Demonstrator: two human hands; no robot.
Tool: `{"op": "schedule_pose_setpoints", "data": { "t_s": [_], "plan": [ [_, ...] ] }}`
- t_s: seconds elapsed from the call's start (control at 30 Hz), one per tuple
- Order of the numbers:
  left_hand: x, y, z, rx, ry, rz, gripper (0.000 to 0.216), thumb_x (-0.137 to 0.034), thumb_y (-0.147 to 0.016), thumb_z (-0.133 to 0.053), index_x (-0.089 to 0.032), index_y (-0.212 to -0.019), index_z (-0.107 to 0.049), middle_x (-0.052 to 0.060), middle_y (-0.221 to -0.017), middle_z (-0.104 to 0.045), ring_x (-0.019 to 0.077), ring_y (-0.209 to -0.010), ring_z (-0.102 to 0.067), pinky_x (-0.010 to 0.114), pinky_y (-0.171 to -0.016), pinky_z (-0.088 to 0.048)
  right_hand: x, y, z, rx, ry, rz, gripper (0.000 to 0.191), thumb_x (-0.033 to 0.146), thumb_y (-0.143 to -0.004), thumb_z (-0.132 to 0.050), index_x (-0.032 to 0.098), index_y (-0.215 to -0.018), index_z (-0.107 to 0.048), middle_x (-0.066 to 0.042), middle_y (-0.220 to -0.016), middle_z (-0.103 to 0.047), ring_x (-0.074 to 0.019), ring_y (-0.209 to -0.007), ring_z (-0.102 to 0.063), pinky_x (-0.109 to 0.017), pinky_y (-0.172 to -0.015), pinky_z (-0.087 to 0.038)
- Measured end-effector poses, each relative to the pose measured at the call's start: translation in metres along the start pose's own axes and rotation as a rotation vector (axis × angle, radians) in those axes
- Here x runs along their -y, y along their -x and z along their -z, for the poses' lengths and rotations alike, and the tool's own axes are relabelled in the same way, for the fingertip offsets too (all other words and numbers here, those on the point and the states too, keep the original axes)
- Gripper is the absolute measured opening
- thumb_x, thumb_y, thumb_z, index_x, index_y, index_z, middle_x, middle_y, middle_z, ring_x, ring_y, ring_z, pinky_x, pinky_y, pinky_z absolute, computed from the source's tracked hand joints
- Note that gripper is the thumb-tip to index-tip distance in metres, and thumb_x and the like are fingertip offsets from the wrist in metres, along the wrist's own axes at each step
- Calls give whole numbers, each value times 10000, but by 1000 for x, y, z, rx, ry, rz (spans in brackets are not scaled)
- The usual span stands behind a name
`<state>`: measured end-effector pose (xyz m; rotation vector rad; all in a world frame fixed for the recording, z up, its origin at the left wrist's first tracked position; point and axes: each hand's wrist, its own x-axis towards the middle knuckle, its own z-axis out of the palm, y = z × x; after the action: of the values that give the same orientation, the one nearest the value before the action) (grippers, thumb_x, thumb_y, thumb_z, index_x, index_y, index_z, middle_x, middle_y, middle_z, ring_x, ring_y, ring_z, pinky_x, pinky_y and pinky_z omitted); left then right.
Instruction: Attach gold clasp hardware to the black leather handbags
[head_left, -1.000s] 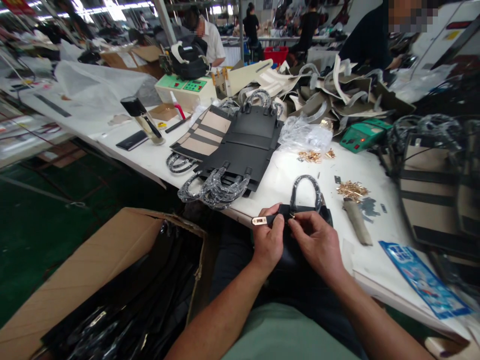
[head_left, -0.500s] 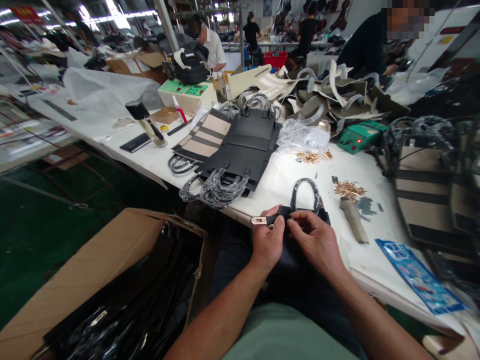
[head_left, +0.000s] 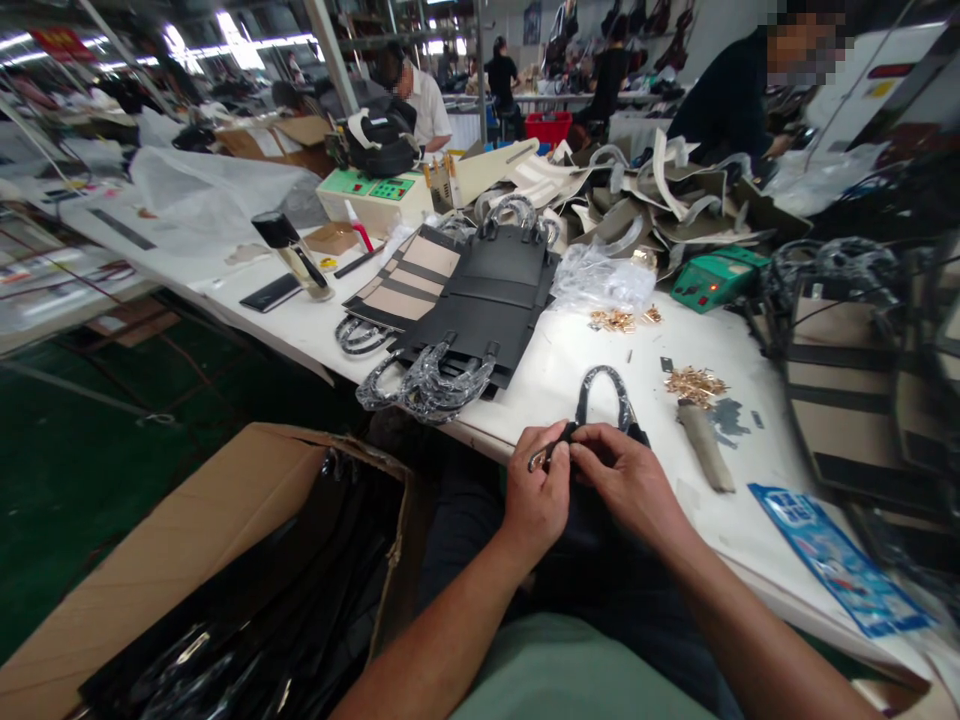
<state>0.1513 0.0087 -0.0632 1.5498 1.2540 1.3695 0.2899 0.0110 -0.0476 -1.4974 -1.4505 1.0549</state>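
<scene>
At the table's front edge, my left hand pinches a black strap that has a gold metal fitting at its end. The strap is tilted, and the fitting shows at my left fingers. Close against it, my right hand grips the same strap between thumb and fingertips; whether a small part is also there is hidden. Just beyond my hands stands a black bag handle in clear plastic wrap, joined to a black piece mostly covered by my right hand.
Black bag panels with wrapped handles lie at mid-table. Gold metal pieces, a grey-brown roll and a blue packet are on the right. A cardboard box with black bags stands lower left. A co-worker is at the upper right.
The strap end with the gold fitting, flat and pointing left before, has turned and now shows edge-on at my left fingers. Both hands stay close together on the strap.
</scene>
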Motion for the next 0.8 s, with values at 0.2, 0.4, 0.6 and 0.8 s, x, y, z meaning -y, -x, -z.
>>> {"op": "schedule_pose_setpoints", "data": {
  "t_s": [0.2, 0.4, 0.6, 0.8],
  "plan": [
    [2, -6, 5, 60, 48, 20, 291, -235, -951, -535, -224, -1198, -688, 66, -1131, -680, 206, -1094, -627, 346, -1005, -470, -4, -6, -2, -42, -165, -54, 304, 417, -838, -695, 232, -1052, -585, -2, -780, -693, -180, -664, -679, -288, -611, -558],
    [8, -7, 0, 24, 534, 446, 294, -297, -848, -638, -166, -1101, -712, 75, -1034, -738, 228, -965, -681, 349, -894, -522, 1, -12, -7, -20, -47, -50, 235, 417, -851, -660, 207, -956, -650, -22, -831, -712, -165, -620, -662, -289, -593, -533],
    [9, -7, -1, 65, 573, 577, 182, -244, -774, -634, -156, -887, -745, 47, -841, -742, 195, -792, -678, 301, -753, -523, -4, -5, -4, 12, -35, -68, 270, 383, -857, -620, 193, -1043, -669, -20, -797, -712, -191, -695, -675, -305, -645, -527],
    [16, -4, -11, -77, 472, 523, 216, -267, -787, -616, -165, -921, -753, 45, -955, -757, 214, -957, -677, 337, -934, -492, -5, 3, -7, -97, 100, -23, 205, 343, -849, -615, 210, -979, -700, -12, -779, -712, -176, -659, -649, -287, -619, -495]
  ]
}}
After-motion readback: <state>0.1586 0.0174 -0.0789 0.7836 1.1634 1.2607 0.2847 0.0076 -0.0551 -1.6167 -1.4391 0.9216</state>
